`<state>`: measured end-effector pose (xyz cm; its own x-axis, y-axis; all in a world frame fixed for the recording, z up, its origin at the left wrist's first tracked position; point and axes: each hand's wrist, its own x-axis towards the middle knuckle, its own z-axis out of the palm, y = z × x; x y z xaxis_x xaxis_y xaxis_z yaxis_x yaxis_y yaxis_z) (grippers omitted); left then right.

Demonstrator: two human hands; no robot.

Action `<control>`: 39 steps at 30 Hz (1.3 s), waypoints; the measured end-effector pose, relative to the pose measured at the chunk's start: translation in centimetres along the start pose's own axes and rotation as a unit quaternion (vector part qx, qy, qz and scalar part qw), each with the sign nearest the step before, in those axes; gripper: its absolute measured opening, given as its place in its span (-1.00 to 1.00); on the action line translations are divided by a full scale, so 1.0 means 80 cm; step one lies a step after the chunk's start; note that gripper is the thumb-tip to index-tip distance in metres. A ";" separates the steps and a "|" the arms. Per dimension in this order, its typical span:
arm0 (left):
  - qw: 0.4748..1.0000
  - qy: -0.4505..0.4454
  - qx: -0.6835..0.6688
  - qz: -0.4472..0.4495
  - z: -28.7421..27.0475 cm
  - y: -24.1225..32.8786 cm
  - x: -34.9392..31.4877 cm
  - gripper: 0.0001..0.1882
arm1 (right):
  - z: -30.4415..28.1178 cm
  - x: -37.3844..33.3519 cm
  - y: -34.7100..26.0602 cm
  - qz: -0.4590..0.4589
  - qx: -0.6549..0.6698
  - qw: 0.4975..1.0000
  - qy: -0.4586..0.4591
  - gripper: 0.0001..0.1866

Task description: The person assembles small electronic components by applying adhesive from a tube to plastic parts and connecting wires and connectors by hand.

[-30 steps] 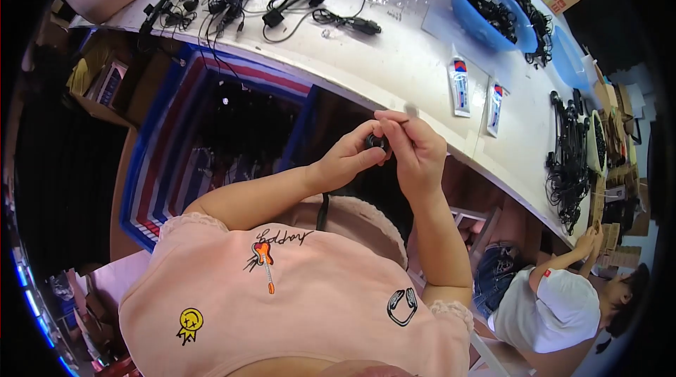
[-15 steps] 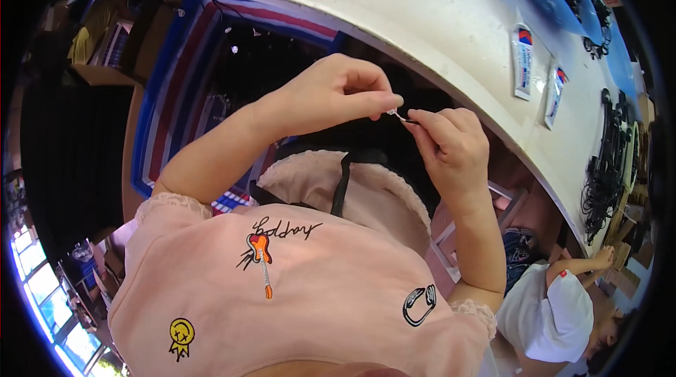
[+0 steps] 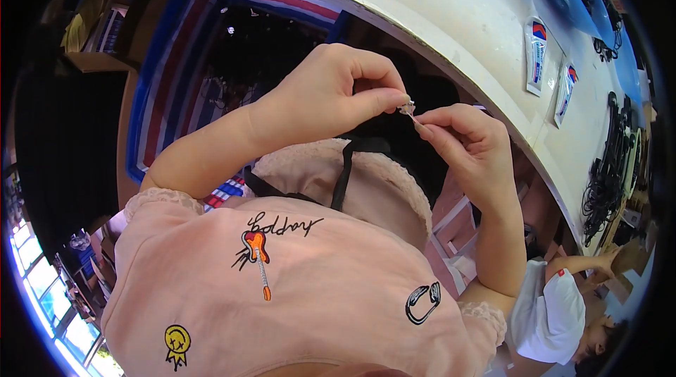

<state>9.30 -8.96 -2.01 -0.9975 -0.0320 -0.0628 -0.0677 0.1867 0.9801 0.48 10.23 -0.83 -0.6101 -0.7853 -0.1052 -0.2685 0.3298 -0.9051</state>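
A small shiny, clear or silvery piece [image 3: 406, 106] is pinched between the thumb and forefinger of my left hand [image 3: 338, 91]. My right hand [image 3: 473, 148] sits just to the right, thumb and forefinger closed on a thin pale stick [image 3: 413, 118]. The stick's tip meets the shiny piece or lies very close to it; which one I cannot tell. Both hands are raised over my lap, in front of the table's near edge. The exact kind of the piece is too small to make out.
The white table [image 3: 451, 32] curves across the far side, with two glue-like tubes [image 3: 536, 53] on it and black corded items [image 3: 607, 165] at the right. A blue-and-red striped bag [image 3: 172, 81] stands open at the left. A person in white [image 3: 549, 313] works at the lower right.
My two hands have shifted slightly to the right, still close together. More of the shiny piece shows at my left fingertips, and the whole view has tilted a little.
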 end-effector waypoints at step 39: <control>0.975 -0.014 0.165 0.146 0.020 -0.001 -0.001 -0.93 | -0.016 -0.015 0.000 0.155 0.167 0.972 -0.059 -0.91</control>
<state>9.34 -7.40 -2.38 -0.9751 0.0956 0.2003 0.2212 0.4908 0.8427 0.25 11.87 -0.17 -0.5280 -0.7362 -0.4233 0.1843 0.3872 -0.9034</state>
